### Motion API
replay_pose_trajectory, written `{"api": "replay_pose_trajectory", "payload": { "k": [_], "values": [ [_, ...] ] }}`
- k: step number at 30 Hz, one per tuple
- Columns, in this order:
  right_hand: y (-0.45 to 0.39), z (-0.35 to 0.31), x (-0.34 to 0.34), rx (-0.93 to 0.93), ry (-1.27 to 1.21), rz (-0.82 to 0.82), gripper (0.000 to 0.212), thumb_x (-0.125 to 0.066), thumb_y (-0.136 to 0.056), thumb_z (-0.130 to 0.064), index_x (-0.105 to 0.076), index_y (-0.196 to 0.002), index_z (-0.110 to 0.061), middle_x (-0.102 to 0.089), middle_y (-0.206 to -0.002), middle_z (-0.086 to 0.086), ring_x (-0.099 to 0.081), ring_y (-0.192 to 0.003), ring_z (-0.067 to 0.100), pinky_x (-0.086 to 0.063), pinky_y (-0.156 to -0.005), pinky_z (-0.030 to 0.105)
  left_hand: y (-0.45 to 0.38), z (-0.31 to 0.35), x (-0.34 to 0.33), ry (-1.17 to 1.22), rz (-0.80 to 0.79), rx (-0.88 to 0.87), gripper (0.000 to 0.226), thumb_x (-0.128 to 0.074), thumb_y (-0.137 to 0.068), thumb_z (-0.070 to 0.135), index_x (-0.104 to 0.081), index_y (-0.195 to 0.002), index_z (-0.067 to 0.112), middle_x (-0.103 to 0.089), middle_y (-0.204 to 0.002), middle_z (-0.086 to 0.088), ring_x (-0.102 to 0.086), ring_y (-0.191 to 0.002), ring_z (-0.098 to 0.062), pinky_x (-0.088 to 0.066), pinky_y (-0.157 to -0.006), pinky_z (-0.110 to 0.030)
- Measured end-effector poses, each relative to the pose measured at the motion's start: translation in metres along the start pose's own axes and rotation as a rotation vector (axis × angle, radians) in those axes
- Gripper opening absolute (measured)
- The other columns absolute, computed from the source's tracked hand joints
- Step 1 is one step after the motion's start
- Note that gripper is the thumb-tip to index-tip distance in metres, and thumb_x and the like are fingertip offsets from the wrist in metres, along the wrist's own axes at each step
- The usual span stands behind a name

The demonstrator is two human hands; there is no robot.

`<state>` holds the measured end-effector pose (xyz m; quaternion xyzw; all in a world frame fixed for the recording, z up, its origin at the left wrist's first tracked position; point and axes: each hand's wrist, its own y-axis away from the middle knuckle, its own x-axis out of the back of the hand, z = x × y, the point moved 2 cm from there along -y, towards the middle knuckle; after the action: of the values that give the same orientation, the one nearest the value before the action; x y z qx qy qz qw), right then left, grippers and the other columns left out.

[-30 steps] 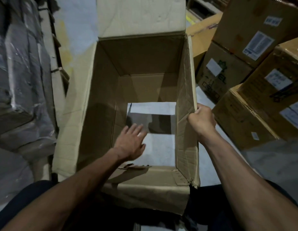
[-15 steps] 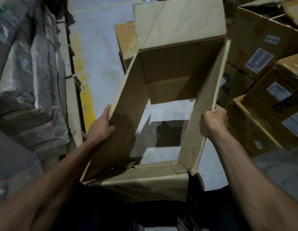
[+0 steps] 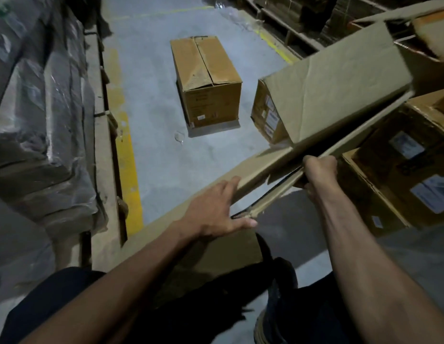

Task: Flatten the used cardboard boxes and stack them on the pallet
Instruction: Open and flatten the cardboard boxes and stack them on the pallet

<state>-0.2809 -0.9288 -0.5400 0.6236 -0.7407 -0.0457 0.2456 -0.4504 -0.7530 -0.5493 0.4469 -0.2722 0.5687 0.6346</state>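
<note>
Cardboard box [image 3: 327,95], the one being flattened, hangs in the air in front of the person, nearly collapsed: its walls lie close together with only a thin dark gap between them, and a top flap sticks up toward the right. Holding it off the floor [image 3: 161,135] probably lets the walls fold sideways without the bottom flaps catching. The right hand [image 3: 320,170] is clenched round the edge of the near wall, seemingly to pull it one way, while the left hand [image 3: 216,214] presses with straight fingers and spread thumb over the opposite long edge, pushing it across. That reads as the closing squeeze of the flattening step; stacking is not yet done, and I cannot make out which pallet is meant.

Wrapped goods [image 3: 42,120] line the floor's left edge, behind a yellow line [image 3: 126,170]. Labelled cartons [image 3: 402,175] crowd the right edge, close enough to snag the raised flap. A shut box [image 3: 208,80] stands alone mid-floor and could block the walk ahead. Another labelled carton [image 3: 268,115] sits just behind the held box. A shoe [image 3: 268,326] shows at the bottom.
</note>
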Motion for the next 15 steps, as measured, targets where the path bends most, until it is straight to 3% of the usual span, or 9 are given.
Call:
{"api": "replay_pose_trajectory", "payload": {
  "k": [3,7,11,13,15],
  "values": [
    [0.000,-0.002,0.000,-0.025,-0.079,-0.058,0.031,-0.055,-0.086,-0.005,-0.054,-0.117,-0.001,-0.061,-0.104,0.019,-0.066,-0.092,0.037,-0.061,-0.064,0.055,-0.016,0.027,-0.014,-0.139,0.000,-0.021,0.106,-0.062,-0.079,0.072,-0.006,-0.157,0.026,-0.034,-0.155,-0.007,-0.045,-0.134,-0.033,-0.043,-0.101,-0.044],
    [0.002,-0.007,0.001,-0.015,-0.139,-0.121,0.021,-0.056,-0.092,-0.001,-0.055,-0.113,0.004,-0.065,-0.102,0.023,-0.070,-0.083,0.036,-0.060,-0.054,0.048,-0.026,0.027,-0.018,-0.281,0.160,0.058,0.078,-0.059,-0.092,0.045,-0.016,-0.154,0.024,-0.061,-0.126,-0.010,-0.061,-0.106,-0.038,-0.048,-0.081,-0.041],
    [0.006,-0.013,-0.004,0.045,-0.186,-0.197,0.011,-0.061,-0.093,-0.004,-0.056,-0.102,-0.001,-0.066,-0.091,0.018,-0.071,-0.084,0.032,-0.061,-0.056,0.041,-0.033,0.014,-0.011,-0.283,0.204,0.048,0.042,-0.054,-0.094,0.035,-0.040,-0.131,0.019,-0.067,-0.106,-0.013,-0.062,-0.091,-0.037,-0.053,-0.079,-0.042],
    [0.008,-0.017,-0.005,0.092,-0.194,-0.250,0.016,-0.065,-0.093,-0.009,-0.056,-0.106,-0.008,-0.068,-0.097,0.016,-0.071,-0.089,0.028,-0.062,-0.062,0.038,-0.032,0.009,-0.005,-0.233,0.209,0.042,0.033,-0.054,-0.095,0.031,-0.043,-0.123,0.018,-0.066,-0.104,-0.013,-0.061,-0.090,-0.036,-0.051,-0.080,-0.043],
    [0.008,-0.019,-0.008,0.139,-0.195,-0.352,0.030,-0.067,-0.094,-0.016,-0.052,-0.120,-0.018,-0.067,-0.116,0.012,-0.070,-0.102,0.025,-0.062,-0.079,0.043,-0.033,0.006,0.004,-0.132,0.266,0.031,0.023,-0.053,-0.097,0.028,-0.046,-0.115,0.017,-0.063,-0.099,-0.012,-0.058,-0.086,-0.033,-0.049,-0.077,-0.041]
  ]
}}
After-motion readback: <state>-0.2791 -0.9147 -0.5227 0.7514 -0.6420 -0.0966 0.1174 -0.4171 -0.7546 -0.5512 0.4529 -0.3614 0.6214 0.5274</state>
